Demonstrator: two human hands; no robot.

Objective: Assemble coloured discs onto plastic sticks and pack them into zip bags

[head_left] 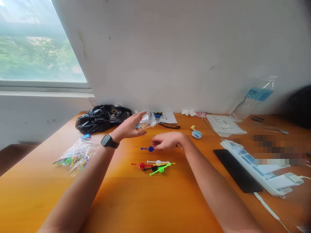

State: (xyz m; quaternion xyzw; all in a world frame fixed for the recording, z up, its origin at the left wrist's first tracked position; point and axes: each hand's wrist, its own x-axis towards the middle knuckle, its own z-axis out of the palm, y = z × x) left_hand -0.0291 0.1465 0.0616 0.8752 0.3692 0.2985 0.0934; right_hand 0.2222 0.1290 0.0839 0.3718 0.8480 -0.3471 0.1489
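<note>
My left hand [130,127] hovers over the table with its fingers stretched out and thumb apart, holding nothing; a dark smartwatch [107,141] is on that wrist. Curled fingers of my right hand [168,140] pinch the right end of a blue plastic arrow spinner [151,149], whose tip points left. Nearer to me lies a loose cluster of similar arrow spinners: a red one [142,166], a white one [158,162], a bright green one [160,169], a black one [154,168] and a yellow one [173,163] partly covered by the others.
A clear bag of colourful plastic pieces [79,155] lies left, below a black plastic bag [102,118]. Along the back are paper [169,117] and a black cable [170,126]. A round container [196,134], black phone [236,170], power strip [250,166] and plastic bottle [254,100] stand right.
</note>
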